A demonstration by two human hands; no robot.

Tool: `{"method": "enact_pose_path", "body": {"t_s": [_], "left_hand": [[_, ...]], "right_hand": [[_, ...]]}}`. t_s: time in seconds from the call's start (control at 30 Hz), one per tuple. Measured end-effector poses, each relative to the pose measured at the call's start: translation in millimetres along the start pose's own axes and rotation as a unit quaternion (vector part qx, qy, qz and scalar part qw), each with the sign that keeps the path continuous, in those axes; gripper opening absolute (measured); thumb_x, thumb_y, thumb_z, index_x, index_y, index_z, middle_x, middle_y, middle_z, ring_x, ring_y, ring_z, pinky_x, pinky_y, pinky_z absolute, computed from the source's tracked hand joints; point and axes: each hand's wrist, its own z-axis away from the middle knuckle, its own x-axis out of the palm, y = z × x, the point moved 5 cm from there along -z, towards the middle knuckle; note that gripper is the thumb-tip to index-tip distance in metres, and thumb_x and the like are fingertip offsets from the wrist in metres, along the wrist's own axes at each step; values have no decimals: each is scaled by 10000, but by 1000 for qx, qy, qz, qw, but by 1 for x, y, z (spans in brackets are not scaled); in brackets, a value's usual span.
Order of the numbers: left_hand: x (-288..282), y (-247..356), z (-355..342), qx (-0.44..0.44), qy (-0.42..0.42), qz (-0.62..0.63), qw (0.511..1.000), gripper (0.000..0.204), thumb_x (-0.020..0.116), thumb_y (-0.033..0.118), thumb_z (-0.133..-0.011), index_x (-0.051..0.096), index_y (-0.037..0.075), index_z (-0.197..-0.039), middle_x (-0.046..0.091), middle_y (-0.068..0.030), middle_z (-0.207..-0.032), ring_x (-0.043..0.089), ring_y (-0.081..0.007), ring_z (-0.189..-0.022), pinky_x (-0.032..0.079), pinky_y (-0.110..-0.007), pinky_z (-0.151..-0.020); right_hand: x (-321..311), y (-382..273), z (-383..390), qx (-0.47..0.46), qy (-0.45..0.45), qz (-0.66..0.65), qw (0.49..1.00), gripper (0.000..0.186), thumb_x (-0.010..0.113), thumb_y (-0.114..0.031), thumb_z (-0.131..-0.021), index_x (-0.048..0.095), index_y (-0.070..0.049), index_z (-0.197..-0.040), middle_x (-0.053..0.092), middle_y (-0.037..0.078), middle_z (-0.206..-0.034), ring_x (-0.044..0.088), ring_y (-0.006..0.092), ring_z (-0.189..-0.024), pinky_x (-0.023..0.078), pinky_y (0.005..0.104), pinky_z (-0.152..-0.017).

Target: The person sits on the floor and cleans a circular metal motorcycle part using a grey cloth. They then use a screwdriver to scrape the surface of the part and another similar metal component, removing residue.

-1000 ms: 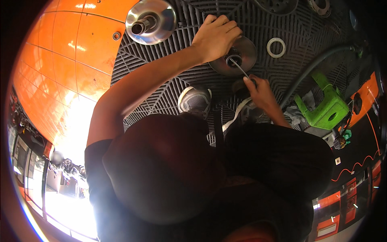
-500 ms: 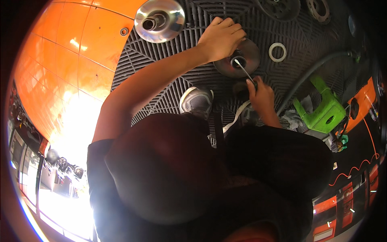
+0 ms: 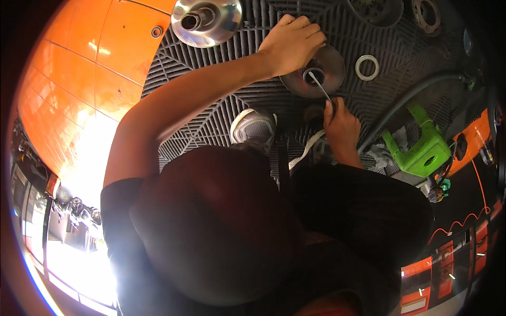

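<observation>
On the black ribbed mat (image 3: 203, 124), just beyond the person's feet, lies a dull metal disc (image 3: 333, 73) with a raised round collar (image 3: 306, 75) at its middle. The left hand (image 3: 293, 45) rests palm down over the disc's upper left edge, fingers bent; their tips are hidden, so I cannot tell whether they grip the rim or only press on it. The right hand (image 3: 342, 126) is closed around the dark handle of a slim tool (image 3: 322, 89), whose pale shaft slants up and left so that its tip sits at the collar's opening. Just right of the disc lies a pale ring (image 3: 358, 67). Farther left stands a shiny disc (image 3: 224, 29) with a tube at its centre, near a small ring (image 3: 153, 32) on the orange surface (image 3: 118, 52). Rightward, a dark hose (image 3: 416, 88) curves past a green stool (image 3: 421, 159).
</observation>
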Motion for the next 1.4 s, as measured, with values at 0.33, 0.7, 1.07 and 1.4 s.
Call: {"method": "enact_pose_path", "body": {"t_s": [0.33,0.7,1.07,1.4], "left_hand": [[-13,-3,-7,-3,42,55,998,139,599,168,-821,614,69,-918,547,-75,-855,499,-247,-838,378,-369,-756],[-14,-1,-8,-3,28,42,999,129,597,164,-821,614,76,-914,535,-70,-848,487,-247,-845,371,-370,-765],[-6,-6,1,-17,64,56,996,163,648,190,-827,658,121,-974,611,15,-913,545,-188,-901,401,-338,-818],[-1,-4,-1,-46,30,22,998,140,614,200,-856,649,118,-964,610,1,-922,543,-202,-925,401,-343,-837]], "right_hand": [[-3,3,-13,45,-97,-173,979,375,495,-344,-975,631,5,-966,631,227,-668,639,424,-623,496,481,-564],[7,10,-20,66,-184,-374,907,423,469,-325,-1000,595,54,-860,529,164,-602,467,264,-533,429,378,-579],[10,12,-11,56,-84,-229,968,429,484,-419,-979,575,-30,-821,559,80,-579,585,254,-515,450,376,-511],[-4,5,-14,6,11,-48,999,389,531,-389,-957,636,-16,-921,637,214,-682,639,400,-591,482,489,-529]]}}
